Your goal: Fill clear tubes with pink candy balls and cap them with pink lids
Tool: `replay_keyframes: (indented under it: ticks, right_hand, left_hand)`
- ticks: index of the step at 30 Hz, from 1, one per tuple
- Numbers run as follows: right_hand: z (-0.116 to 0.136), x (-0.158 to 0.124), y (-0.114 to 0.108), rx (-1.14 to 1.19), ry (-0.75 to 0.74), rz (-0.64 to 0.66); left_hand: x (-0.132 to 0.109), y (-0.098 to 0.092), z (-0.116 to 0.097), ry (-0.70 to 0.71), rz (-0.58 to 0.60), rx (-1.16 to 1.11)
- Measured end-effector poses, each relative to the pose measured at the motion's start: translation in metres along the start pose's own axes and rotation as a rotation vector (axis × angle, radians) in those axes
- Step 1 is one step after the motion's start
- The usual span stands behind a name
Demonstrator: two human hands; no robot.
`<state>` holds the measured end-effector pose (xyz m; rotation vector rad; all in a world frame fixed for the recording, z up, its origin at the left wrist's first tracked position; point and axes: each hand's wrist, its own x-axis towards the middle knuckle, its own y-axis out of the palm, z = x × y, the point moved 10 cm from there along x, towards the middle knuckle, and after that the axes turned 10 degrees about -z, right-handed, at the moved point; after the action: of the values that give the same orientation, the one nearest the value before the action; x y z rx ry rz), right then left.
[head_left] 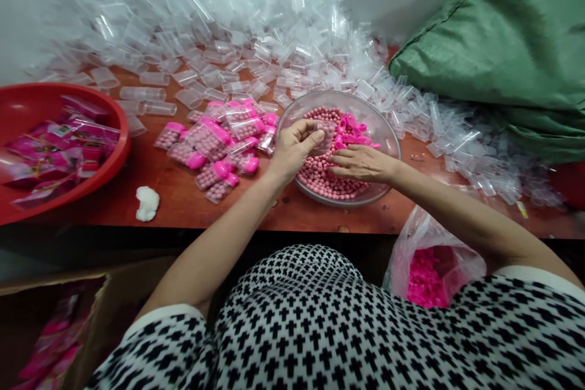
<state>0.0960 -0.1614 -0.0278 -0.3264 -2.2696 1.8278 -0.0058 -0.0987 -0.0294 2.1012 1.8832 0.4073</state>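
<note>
My left hand (295,145) is closed round a small clear plastic tube (326,136), held over a clear round bowl (393,134). Pink beads (326,186) fill much of this bowl, with a cluster of bright pink plastic caps (351,128) lying on them. Fingers stretched out, my right hand (359,163) reaches in from the right, over the beads and close to the caps. Its fingertips point at the tube; the palm side is hidden. Left of the bowl lies a heap of bead-filled tubes (214,137) with pink caps.
A large pile of clear tubes (219,18) covers the table's back. On the left stands a red basin (121,146) with pink packets, near a white lump (147,203). A green sack (503,55) fills the right rear. Below the edge hangs a bag (461,262) of pink pieces.
</note>
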Motion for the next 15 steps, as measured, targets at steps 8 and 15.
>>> replay_keyframes:
  ticks: [8, 15]
  right_hand:
    - [-0.012, 0.002, 0.02, 0.138, 0.158, 0.119]
    - [-0.052, -0.02, -0.004, 0.7, 0.671, -0.328]
  left_hand:
    - [-0.004, 0.001, -0.002, 0.06, 0.015, 0.103]
    - [-0.008, 0.002, -0.009, 0.216, 0.002, 0.343]
